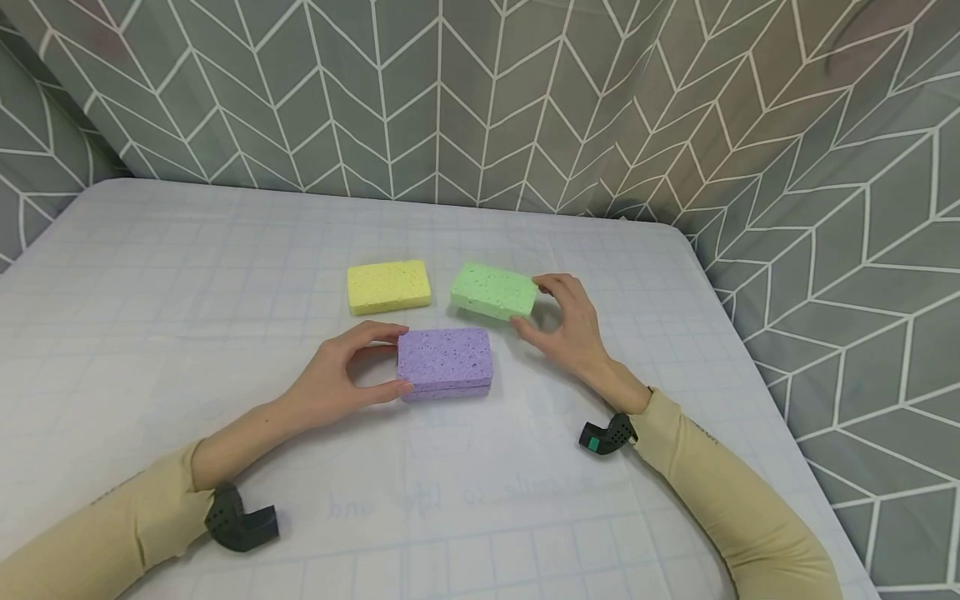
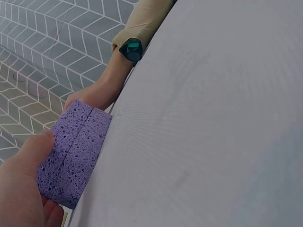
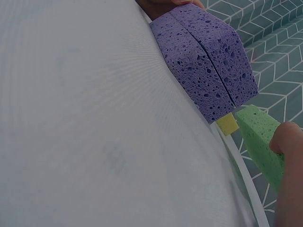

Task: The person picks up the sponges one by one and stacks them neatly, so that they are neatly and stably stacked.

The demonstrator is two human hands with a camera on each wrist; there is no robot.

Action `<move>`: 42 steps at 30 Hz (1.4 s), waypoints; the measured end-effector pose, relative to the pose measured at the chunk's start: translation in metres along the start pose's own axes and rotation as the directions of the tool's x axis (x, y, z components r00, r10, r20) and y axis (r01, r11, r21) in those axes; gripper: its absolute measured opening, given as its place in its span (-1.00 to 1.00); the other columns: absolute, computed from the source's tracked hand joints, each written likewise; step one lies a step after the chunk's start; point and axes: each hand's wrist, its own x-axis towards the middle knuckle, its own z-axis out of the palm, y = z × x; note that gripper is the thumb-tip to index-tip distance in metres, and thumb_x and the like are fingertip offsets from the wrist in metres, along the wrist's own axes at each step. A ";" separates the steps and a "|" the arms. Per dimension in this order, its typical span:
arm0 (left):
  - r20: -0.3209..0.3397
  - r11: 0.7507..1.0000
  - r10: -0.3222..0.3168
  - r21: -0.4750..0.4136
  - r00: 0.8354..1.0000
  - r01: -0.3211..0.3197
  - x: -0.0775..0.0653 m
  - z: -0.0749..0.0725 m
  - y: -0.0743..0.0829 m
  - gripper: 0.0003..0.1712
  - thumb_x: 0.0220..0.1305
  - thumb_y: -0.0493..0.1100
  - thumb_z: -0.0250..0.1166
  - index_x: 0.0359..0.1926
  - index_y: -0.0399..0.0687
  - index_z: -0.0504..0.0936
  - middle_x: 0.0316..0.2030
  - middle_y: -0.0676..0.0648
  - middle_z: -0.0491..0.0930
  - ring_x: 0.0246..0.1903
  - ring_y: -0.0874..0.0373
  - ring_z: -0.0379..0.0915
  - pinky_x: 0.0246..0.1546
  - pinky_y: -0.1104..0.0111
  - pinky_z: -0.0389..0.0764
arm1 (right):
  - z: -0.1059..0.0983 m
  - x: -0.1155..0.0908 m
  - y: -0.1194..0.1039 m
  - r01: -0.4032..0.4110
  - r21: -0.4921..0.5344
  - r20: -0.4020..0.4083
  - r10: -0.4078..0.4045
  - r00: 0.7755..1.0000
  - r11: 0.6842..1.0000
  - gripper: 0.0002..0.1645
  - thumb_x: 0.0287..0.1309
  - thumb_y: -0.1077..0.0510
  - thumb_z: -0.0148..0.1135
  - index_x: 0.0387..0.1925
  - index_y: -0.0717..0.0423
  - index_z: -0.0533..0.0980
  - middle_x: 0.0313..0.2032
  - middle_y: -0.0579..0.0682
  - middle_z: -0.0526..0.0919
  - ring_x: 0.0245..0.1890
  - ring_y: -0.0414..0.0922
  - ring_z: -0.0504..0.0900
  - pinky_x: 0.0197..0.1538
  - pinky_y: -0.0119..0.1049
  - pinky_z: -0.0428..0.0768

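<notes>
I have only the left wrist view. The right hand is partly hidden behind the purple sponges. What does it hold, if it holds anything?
Observer: The right hand pinches a green sponge by one end.
Operator: Thank you. At the bottom of my picture there is a thin yellow strip. To which thing does it belong?
Observer: To a yellow sponge; in the head view it lies to the left of the green one, with a gap between them.
Operator: Is any hand touching it?
Observer: No. The head view shows it apart from the right hand and also from the left hand.
</notes>
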 end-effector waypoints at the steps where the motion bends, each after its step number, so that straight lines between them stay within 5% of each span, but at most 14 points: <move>1: -0.001 1.000 0.001 -0.001 1.000 -0.001 0.000 0.000 0.000 -0.24 -0.02 -0.18 0.61 0.25 0.03 0.52 0.15 0.06 0.56 0.10 0.30 0.55 0.24 0.33 0.54 | 0.000 0.000 0.000 0.003 0.002 -0.001 -0.003 1.000 1.000 -0.31 -0.05 -0.04 0.48 0.09 0.23 0.53 0.02 0.13 0.56 0.03 0.04 0.52 0.12 -0.08 0.53; 42: -0.002 1.000 0.005 0.014 1.000 -0.005 -0.002 0.002 0.000 -0.23 -0.01 -0.15 0.61 0.25 0.05 0.52 0.16 0.08 0.56 0.12 0.29 0.54 0.24 0.31 0.54 | -0.001 -0.002 -0.002 0.123 0.106 0.058 -0.130 0.990 0.987 -0.30 -0.11 -0.01 0.49 0.06 0.28 0.54 0.01 0.18 0.58 0.03 0.06 0.52 0.13 -0.16 0.54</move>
